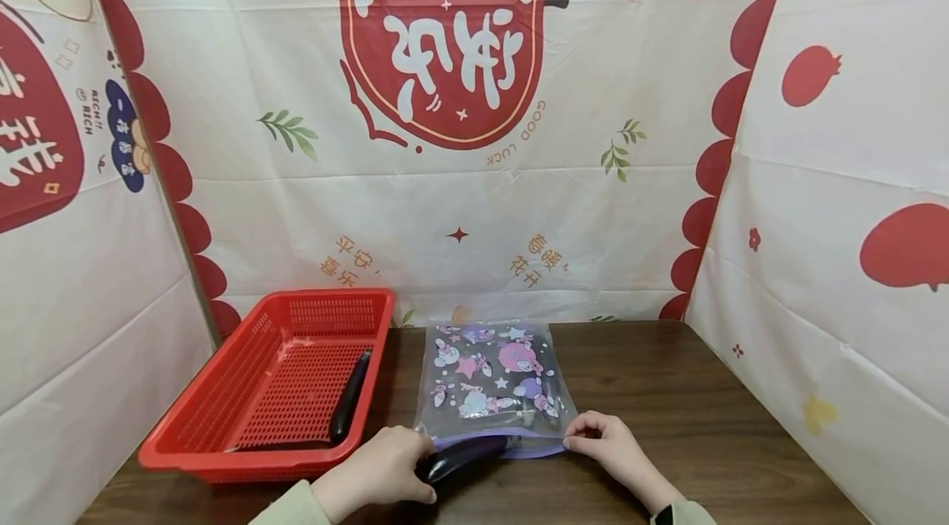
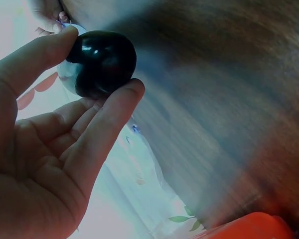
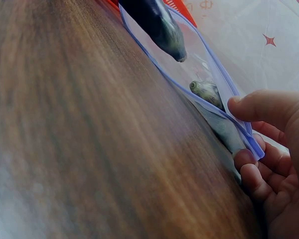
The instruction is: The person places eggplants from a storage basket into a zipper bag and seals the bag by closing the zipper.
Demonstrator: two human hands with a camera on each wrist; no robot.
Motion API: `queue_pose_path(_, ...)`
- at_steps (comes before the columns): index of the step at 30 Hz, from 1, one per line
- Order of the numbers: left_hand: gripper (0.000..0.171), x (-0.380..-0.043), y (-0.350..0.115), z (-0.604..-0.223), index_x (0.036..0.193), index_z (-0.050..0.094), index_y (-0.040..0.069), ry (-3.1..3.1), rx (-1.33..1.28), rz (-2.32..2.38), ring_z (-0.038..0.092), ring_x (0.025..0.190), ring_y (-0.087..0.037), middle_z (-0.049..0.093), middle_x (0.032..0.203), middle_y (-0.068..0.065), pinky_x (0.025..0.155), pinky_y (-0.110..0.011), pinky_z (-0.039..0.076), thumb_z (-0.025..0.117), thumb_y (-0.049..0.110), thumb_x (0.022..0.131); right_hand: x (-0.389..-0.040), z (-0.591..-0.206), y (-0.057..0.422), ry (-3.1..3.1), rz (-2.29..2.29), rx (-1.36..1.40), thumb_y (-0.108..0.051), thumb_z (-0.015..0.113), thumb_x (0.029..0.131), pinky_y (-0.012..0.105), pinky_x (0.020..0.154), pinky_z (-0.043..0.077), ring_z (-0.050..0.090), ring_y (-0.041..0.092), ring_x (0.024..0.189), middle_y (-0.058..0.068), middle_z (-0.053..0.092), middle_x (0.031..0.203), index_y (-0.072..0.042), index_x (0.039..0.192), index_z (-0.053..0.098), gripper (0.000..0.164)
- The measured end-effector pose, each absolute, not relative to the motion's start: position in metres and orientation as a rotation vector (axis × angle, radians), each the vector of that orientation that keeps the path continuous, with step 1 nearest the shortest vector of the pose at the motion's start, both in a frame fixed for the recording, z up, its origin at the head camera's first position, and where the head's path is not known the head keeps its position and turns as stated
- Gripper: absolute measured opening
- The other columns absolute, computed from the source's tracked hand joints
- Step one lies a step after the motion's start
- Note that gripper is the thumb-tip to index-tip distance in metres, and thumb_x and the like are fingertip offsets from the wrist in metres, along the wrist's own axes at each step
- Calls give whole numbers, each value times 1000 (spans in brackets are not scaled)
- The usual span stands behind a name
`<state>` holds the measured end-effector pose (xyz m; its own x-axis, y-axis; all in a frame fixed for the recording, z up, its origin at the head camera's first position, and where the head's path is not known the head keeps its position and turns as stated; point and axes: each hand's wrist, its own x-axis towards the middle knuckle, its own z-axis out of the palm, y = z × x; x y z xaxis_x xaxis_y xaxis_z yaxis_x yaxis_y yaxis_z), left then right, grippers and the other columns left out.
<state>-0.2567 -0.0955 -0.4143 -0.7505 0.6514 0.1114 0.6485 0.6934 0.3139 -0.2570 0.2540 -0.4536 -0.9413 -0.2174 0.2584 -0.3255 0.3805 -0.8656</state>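
Note:
My left hand (image 1: 389,463) grips a dark eggplant (image 1: 467,457) near its rounded end, thumb and fingers on either side of it in the left wrist view. The eggplant's narrow stem end points into the mouth of a clear zip bag (image 1: 482,401) printed with cartoon figures and edged in purple. At the bag's right corner, my right hand (image 1: 610,447) pinches the purple edge between thumb and fingers. The right wrist view shows the mouth gaping, with a second eggplant (image 3: 207,92) inside, its stem end toward the opening.
A red plastic basket (image 1: 381,327) stands on the left of the brown wooden table (image 1: 652,377), holding another eggplant (image 1: 350,397) along its right wall and a dark one partly hidden by the near rim. Printed cloth walls (image 1: 460,203) close off the back and both sides.

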Motion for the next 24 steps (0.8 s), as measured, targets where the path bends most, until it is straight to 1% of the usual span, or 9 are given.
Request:
queue_pose_path(5, 27, -257, -95, -417, 70, 62, 20, 2895, 1084, 556, 41, 54, -3, 46, 60, 17, 50, -24, 35, 84, 32, 62, -259, -454, 254, -2529, 1624, 496, -1, 72, 82, 24, 64, 44, 53, 6, 70, 3, 61, 79, 5, 83, 67, 8)
queue_pose_path(9, 27, -258, -93, -420, 69, 62, 20, 2903, 1060, 576, 42, 54, -3, 46, 59, 17, 50, -24, 34, 84, 33, 62, -267, -468, 260, -2550, 1601, 470, -1, 72, 82, 24, 64, 44, 53, 5, 70, 2, 62, 79, 7, 84, 66, 10)
queue_pose_path(13, 27, -259, -90, -423, 70, 63, 21, 2921, 1033, 573, 42, 55, -4, 47, 60, 17, 51, -25, 34, 84, 35, 62, -277, -484, 265, -2562, 1590, 450, -4, 73, 82, 23, 65, 44, 53, 5, 71, -1, 62, 80, 6, 85, 67, 13)
queue_pose_path(15, 28, -258, -89, -425, 69, 62, 21, 2929, 1014, 570, 42, 55, -4, 46, 59, 16, 51, -25, 34, 85, 36, 62, -278, -486, 266, -2562, 1598, 443, -6, 74, 83, 23, 65, 45, 53, 5, 71, -1, 62, 81, 4, 85, 68, 12)
queue_pose_path(19, 29, -258, -87, -428, 68, 60, 21, 2945, 972, 589, 40, 53, -5, 45, 57, 16, 49, -25, 33, 84, 36, 62, -276, -481, 264, -2571, 1599, 435, -7, 74, 83, 23, 65, 45, 53, 5, 71, -1, 62, 81, -1, 85, 69, 8)
queue_pose_path(24, 32, -257, -86, -430, 63, 55, 22, 2972, 950, 631, 38, 51, -5, 43, 54, 15, 47, -24, 31, 84, 36, 61, -266, -464, 258, -2573, 1597, 442, -2, 73, 83, 24, 65, 45, 53, 7, 71, 3, 62, 81, 1, 84, 68, 6)
